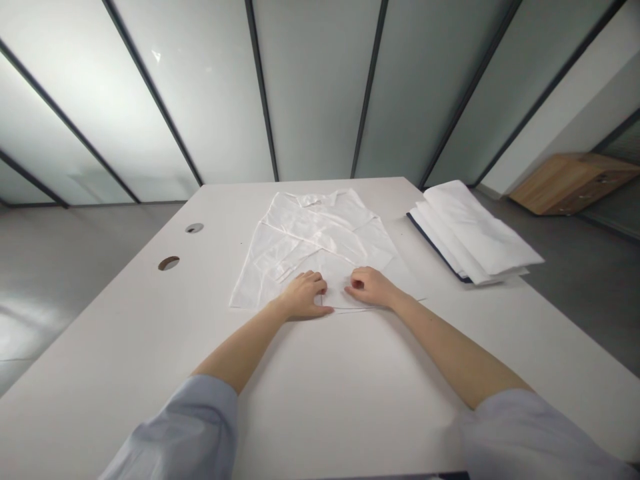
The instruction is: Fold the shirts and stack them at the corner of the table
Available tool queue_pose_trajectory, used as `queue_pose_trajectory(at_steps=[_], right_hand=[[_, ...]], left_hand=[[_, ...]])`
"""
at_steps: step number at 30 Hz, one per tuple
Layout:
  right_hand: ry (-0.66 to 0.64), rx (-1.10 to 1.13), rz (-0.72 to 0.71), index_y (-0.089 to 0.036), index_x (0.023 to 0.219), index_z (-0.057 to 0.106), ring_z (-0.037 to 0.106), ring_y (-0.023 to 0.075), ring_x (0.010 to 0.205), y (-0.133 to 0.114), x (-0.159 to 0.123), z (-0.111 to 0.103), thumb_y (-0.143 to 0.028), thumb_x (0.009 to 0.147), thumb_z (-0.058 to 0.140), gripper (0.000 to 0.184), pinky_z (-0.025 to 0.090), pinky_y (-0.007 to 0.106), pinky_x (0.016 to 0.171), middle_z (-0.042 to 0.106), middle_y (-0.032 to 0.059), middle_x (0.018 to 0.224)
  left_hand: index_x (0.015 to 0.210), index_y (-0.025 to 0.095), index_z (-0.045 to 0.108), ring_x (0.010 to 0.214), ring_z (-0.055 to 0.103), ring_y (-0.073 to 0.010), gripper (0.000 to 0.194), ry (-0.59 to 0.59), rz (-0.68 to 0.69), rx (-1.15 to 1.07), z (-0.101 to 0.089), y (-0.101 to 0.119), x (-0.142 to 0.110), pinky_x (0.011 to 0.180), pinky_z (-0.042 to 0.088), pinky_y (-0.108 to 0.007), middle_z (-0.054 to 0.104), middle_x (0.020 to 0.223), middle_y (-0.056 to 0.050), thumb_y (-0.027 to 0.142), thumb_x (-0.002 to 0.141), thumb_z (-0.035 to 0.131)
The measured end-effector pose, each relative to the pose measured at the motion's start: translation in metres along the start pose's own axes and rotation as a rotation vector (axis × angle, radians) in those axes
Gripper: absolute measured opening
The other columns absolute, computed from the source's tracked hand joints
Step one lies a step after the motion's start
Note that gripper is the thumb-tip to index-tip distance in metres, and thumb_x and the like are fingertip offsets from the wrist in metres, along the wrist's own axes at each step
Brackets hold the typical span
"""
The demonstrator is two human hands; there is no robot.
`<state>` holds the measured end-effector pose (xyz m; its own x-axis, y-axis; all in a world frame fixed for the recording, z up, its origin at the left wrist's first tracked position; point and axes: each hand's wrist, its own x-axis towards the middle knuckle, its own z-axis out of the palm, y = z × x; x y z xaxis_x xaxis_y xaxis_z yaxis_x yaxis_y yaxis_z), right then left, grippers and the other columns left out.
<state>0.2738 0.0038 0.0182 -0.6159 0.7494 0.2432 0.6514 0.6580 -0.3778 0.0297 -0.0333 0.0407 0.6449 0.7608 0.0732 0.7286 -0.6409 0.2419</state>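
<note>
A thin, slightly shiny white shirt (325, 233) lies spread on the table, its collar end away from me and its hem toward me. Creases and folded layers cross its middle. My left hand (304, 295) rests on the near hem, with the fingers bent and the thumb stretched out to the right, apart from them. Just to its right, my right hand (373, 287) lies on the same hem, fingers curled loosely and thumb standing off from them. A short gap of fabric shows between both hands. No cloth is visibly gripped in either.
On the white table (320, 387), a stack of folded white cloth (475, 230) with a dark blue layer beneath overhangs the right edge. Two round cable holes (169, 263) are at the left. Frosted glass panels (315, 87) stand behind, and a wooden cabinet (570, 183) is far right.
</note>
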Motion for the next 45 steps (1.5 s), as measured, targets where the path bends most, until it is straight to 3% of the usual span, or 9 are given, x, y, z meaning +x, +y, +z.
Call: queue_pose_trajectory(at_steps=[3, 8, 14, 20, 24, 29, 37, 41, 45], right_hand=[[0.011, 0.024, 0.013, -0.02, 0.061, 0.051, 0.046, 0.0147, 0.061, 0.0, 0.0, 0.002, -0.034, 0.082, 0.059, 0.026, 0.035, 0.028, 0.063, 0.054, 0.0001, 0.064], [0.008, 0.037, -0.008, -0.02, 0.063, 0.053, 0.046, 0.015, 0.062, 0.001, 0.0, 0.001, -0.04, 0.082, 0.061, 0.029, 0.035, 0.028, 0.063, 0.054, -0.0001, 0.064], [-0.135, 0.025, -0.116, -0.02, 0.072, 0.063, 0.054, 0.019, 0.073, -0.013, 0.001, -0.003, -0.062, 0.068, 0.074, 0.044, 0.039, 0.03, 0.07, 0.06, 0.003, 0.075], [-0.174, -0.09, -0.089, -0.019, 0.089, 0.068, 0.058, 0.0206, 0.084, -0.023, 0.0, -0.005, -0.028, 0.078, 0.066, 0.014, 0.041, 0.03, 0.076, 0.065, 0.0063, 0.09], [-0.234, -0.227, -0.086, -0.018, 0.098, 0.069, 0.06, 0.0221, 0.09, -0.017, -0.004, -0.014, -0.014, 0.075, 0.061, 0.025, 0.042, 0.031, 0.079, 0.065, 0.0084, 0.098], [-0.252, -0.386, -0.013, -0.019, 0.112, 0.067, 0.059, 0.0271, 0.104, -0.002, -0.03, -0.03, -0.011, 0.074, 0.06, 0.039, 0.044, 0.038, 0.089, 0.062, 0.0132, 0.116], [-0.134, -0.375, 0.136, -0.02, 0.124, 0.066, 0.058, 0.0281, 0.118, 0.049, -0.087, -0.033, -0.005, 0.079, 0.046, 0.052, 0.046, 0.044, 0.096, 0.06, 0.0123, 0.133], [-0.036, -0.345, 0.141, -0.02, 0.124, 0.067, 0.058, 0.0272, 0.12, 0.06, -0.097, -0.025, -0.006, 0.079, 0.044, 0.052, 0.046, 0.046, 0.1, 0.061, 0.0115, 0.133], [0.022, -0.259, 0.157, -0.021, 0.115, 0.071, 0.062, 0.0253, 0.114, 0.059, -0.096, -0.028, -0.007, 0.079, 0.043, 0.048, 0.047, 0.045, 0.101, 0.067, 0.0085, 0.125]], left_hand=[[0.096, 0.02, 0.064, 0.097, 0.056, -0.0252, 0.047, -0.007, 0.018, -0.018, -0.001, 0.0, -0.002, 0.086, 0.045, -0.039, 0.06, 0.104, -0.007, 0.057, 0.069, 0.074], [0.088, 0.019, 0.066, 0.09, 0.059, -0.0204, 0.02, 0.04, 0.059, -0.031, 0.005, -0.002, -0.001, 0.081, 0.046, -0.033, 0.064, 0.097, -0.006, 0.039, 0.085, 0.062], [0.08, 0.017, 0.065, 0.083, 0.062, -0.0187, 0.024, 0.066, 0.014, 0.014, 0.01, -0.005, 0.005, 0.075, 0.046, -0.031, 0.067, 0.085, -0.006, 0.029, 0.093, 0.048], [0.096, 0.018, 0.065, 0.096, 0.063, -0.0222, 0.016, -0.055, -0.005, 0.101, 0.004, -0.003, 0.004, 0.082, 0.049, -0.033, 0.067, 0.102, -0.007, 0.023, 0.084, 0.055], [0.105, 0.02, 0.063, 0.103, 0.061, -0.0242, 0.026, -0.134, -0.064, 0.18, -0.002, -0.006, -0.002, 0.084, 0.051, -0.036, 0.062, 0.114, -0.01, 0.016, 0.08, 0.056], [0.106, 0.021, 0.064, 0.106, 0.06, -0.0267, 0.03, -0.145, -0.152, 0.263, -0.013, -0.026, -0.031, 0.087, 0.051, -0.039, 0.061, 0.113, -0.011, 0.013, 0.078, 0.055], [0.121, 0.024, 0.065, 0.121, 0.056, -0.0245, 0.057, 0.063, -0.344, 0.139, -0.016, -0.088, -0.119, 0.107, 0.043, -0.038, 0.062, 0.131, -0.006, 0.008, 0.069, 0.047], [0.121, 0.022, 0.067, 0.124, 0.056, -0.0236, 0.059, 0.126, -0.385, 0.087, -0.014, -0.099, -0.128, 0.11, 0.04, -0.039, 0.063, 0.133, -0.004, 0.012, 0.068, 0.043], [0.114, 0.022, 0.07, 0.115, 0.062, -0.0244, 0.054, 0.083, -0.476, 0.013, -0.028, -0.095, -0.122, 0.104, 0.045, -0.038, 0.069, 0.123, -0.005, 0.016, 0.068, 0.043]])
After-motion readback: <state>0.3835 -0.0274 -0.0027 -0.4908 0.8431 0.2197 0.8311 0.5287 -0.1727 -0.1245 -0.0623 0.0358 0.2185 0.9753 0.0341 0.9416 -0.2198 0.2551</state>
